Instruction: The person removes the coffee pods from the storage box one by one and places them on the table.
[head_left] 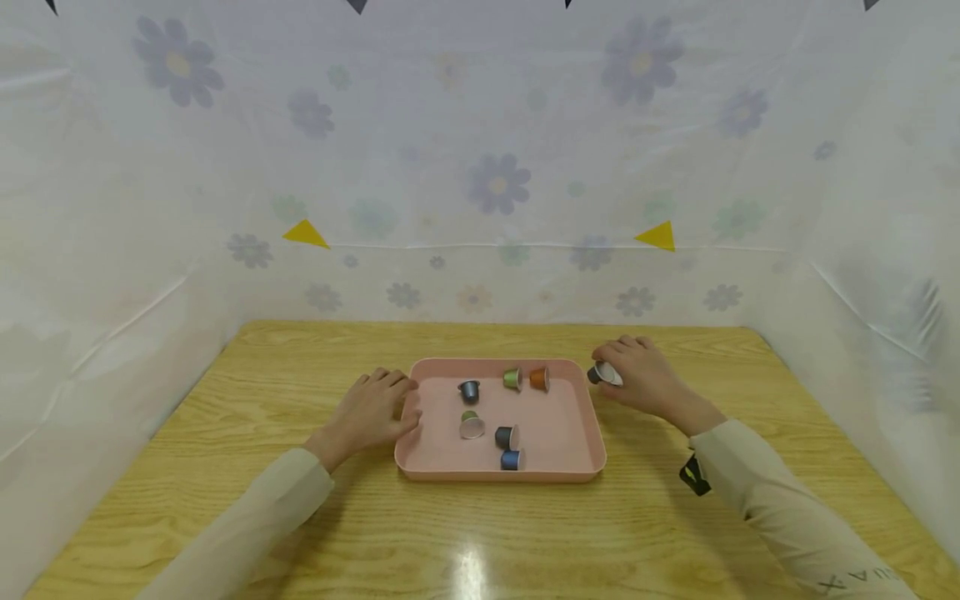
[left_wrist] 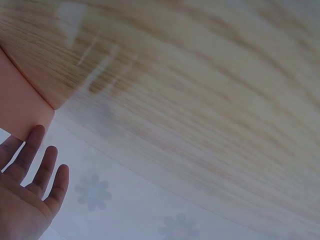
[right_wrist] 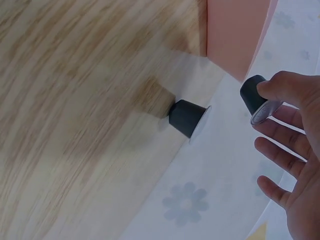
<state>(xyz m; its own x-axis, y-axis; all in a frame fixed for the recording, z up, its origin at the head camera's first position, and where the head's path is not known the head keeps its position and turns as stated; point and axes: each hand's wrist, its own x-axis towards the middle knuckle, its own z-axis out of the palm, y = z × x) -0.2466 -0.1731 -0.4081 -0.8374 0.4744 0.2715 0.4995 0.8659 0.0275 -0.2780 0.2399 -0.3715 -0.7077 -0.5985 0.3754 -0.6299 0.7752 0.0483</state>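
My right hand (head_left: 641, 379) is just past the right side of a pink tray (head_left: 558, 425), pinching a black coffee capsule (right_wrist: 252, 96) between thumb and fingers. Its silvery lid faces the palm side, while the other fingers are spread. A second black capsule (right_wrist: 186, 118) lies on its side on the table close to that hand. At the tray's left side, my left hand (head_left: 371, 412) rests on the rim with fingers fairly straight. In the left wrist view, a fingertip (left_wrist: 36, 132) overlaps the tray's edge.
Inside the tray lie several capsules: a dark grey one (head_left: 469, 391), two green ones (head_left: 512, 378), an orange one (head_left: 538, 378), a black one (head_left: 505, 437) and a blue one (head_left: 511, 460). Flowered white sheeting (head_left: 495, 275) surrounds the wooden table (head_left: 315, 533) at the back and sides.
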